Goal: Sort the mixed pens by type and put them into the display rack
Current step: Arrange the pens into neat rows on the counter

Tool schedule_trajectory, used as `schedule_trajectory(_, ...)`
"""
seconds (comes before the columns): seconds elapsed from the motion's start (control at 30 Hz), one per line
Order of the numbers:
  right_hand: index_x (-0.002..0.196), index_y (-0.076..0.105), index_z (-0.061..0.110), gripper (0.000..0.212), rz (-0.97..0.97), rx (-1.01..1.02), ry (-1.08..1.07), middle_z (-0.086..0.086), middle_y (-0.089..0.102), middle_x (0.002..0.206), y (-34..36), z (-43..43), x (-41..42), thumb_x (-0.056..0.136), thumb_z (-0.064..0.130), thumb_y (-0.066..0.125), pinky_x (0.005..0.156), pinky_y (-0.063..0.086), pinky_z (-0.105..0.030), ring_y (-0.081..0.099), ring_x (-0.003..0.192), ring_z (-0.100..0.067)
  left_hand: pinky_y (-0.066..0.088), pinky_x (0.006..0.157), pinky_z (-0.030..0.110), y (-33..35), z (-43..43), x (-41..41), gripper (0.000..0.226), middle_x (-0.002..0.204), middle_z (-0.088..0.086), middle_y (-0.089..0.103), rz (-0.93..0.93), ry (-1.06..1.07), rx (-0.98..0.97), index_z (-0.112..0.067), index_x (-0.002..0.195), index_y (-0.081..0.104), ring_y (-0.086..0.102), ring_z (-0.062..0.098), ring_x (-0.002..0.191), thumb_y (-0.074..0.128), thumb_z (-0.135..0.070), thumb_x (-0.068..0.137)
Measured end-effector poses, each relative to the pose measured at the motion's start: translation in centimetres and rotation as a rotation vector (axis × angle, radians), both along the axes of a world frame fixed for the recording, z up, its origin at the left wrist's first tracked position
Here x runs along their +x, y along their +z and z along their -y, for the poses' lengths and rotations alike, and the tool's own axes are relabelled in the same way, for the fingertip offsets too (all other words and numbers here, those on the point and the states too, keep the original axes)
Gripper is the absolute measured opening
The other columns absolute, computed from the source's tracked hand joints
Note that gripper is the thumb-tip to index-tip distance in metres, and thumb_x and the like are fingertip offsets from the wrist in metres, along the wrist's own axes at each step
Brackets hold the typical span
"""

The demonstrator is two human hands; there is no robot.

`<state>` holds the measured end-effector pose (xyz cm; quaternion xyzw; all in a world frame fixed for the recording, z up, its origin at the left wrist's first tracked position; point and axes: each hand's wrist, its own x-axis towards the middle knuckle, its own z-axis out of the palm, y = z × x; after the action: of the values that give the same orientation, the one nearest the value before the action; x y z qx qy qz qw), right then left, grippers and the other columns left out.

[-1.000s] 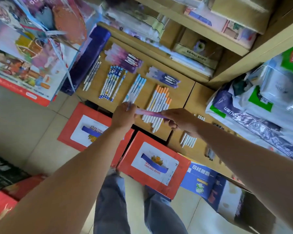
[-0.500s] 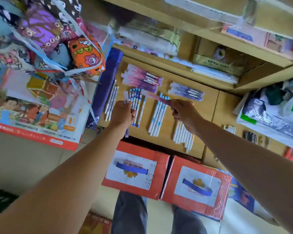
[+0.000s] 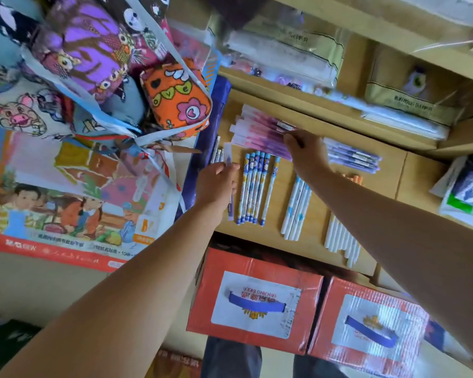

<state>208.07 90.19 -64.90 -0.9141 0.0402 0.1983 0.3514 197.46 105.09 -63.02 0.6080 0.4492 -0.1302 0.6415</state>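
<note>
I read this as the placing step: my right hand is at the pink pens, the pile lying just beyond the blue-patterned pens, and its thumb and fingertips are curled onto the near end of that pile, apparently pinching one pen to set it down with the others. My left hand sits just left of the blue-patterned pens, clenched around a purple-ended pen whose pale top pokes out above the fist and whose dark end hangs below it. Everything lies on the wooden rack. To the right of the blue-patterned pens come the white-and-blue pens, then the white pens with orange caps, and beyond those to the right is the violet pile. Next, I judge, the right hand needs to let go with the pen square to its pile, then take the left hand's pen to whichever group matches. I cannot tell whether the right hand holds one pen or several, since it merges with the pile. My right forearm covers part of the orange-capped row, the left fist hides how many pens it holds, and the few white pens left of the landmark row are mostly hidden.
</note>
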Motion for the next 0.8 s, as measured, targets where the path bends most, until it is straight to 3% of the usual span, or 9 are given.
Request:
schedule_trajectory(0.1,0.106,0.066,0.016,0.018,0.041,-0.001,-0.071,0.001,0.061,0.084,-0.2,-0.1,-0.2,0.093,0.024,0.057,0.056,0.033,-0.022,0.054,0.076,-0.014,0.040,0.070,0.035,-0.7,-0.4,-0.1,0.035,0.080,0.016,0.061,0.008,-0.068,0.085,0.003,0.086,0.065,0.052,0.020,0.074,0.061,-0.032,0.091)
schedule_trajectory(0.2,0.106,0.061,0.012,0.021,0.107,-0.058,-0.100,-0.002,0.061,0.097,-0.4,-0.3,-0.2,0.089,0.024,0.062,0.065,0.033,-0.021,0.053,0.082,-0.012,0.043,0.073,0.035,-0.7,-0.5,0.1,0.033,0.079,0.011,0.062,0.024,-0.104,0.060,0.002,0.088,0.065,0.053,0.019,0.073,0.061,-0.030,0.091)
schedule_trajectory(0.33,0.109,0.057,0.010,0.026,0.127,-0.125,-0.102,-0.009,0.050,0.116,-0.3,-0.7,-0.1,0.089,0.026,0.065,0.070,0.037,-0.022,0.050,0.081,-0.014,0.044,0.067,0.028,-0.8,-0.6,0.6,0.025,0.065,0.001,0.057,0.054,-0.131,0.022,-0.006,0.076,0.063,0.051,0.009,0.059,0.061,-0.025,0.092)
schedule_trajectory(0.43,0.110,0.053,0.009,0.031,0.124,-0.147,-0.102,-0.010,0.044,0.119,-0.2,-0.8,-0.3,0.089,0.028,0.064,0.068,0.035,-0.024,0.047,0.076,-0.017,0.044,0.052,0.011,-0.8,-0.6,0.7,0.021,0.065,-0.003,0.058,0.064,-0.110,-0.030,-0.011,0.075,0.062,0.052,-0.001,0.051,0.062,-0.022,0.092)
schedule_trajectory(0.6,0.112,0.050,0.005,0.041,0.101,-0.102,-0.078,-0.013,0.040,0.118,-0.5,-0.8,-0.4,0.086,0.033,0.067,0.081,0.049,-0.037,0.055,0.085,-0.027,0.043,0.050,0.009,-1.0,-0.8,0.8,0.020,0.065,-0.004,0.057,0.073,-0.105,-0.053,-0.009,0.077,0.062,0.051,0.004,0.059,0.062,-0.022,0.092)
schedule_trajectory(0.8,0.113,0.049,0.007,0.045,0.097,-0.218,-0.009,-0.011,0.043,0.118,-0.3,-0.2,-0.7,0.086,0.039,0.066,0.067,0.039,-0.030,0.048,0.081,-0.019,0.039,0.048,0.010,-0.5,-0.4,1.0,0.019,0.062,-0.001,0.054,0.083,-0.088,-0.104,-0.009,0.075,0.061,0.048,0.002,0.051,0.060,-0.016,0.093)
